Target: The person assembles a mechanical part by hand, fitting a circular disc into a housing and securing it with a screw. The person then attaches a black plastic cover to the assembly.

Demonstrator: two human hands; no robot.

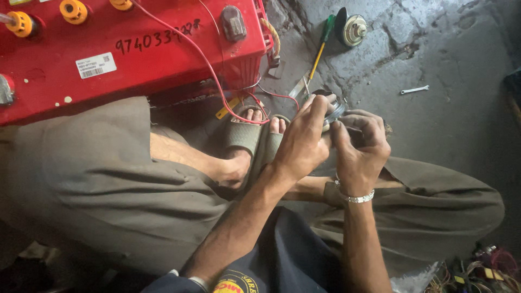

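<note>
My left hand point(304, 142) and my right hand point(360, 147) meet over my crossed legs, both gripping a small round metal part point(335, 110) with a shiny rim. The left fingers curl over its top; the right fingers pinch it from the side. Most of the part is hidden by my fingers. Thin red wires point(239, 111) run from the big red battery point(125, 49) down towards my hands. A metal bracelet sits on my right wrist.
A green-handled screwdriver point(321, 46) and a round horn-like disc point(350, 28) lie on the stone floor ahead. A small spanner point(414, 89) lies to the right. My sandalled feet point(255, 133) rest beside the battery. Tangled wires point(477, 271) sit at the lower right.
</note>
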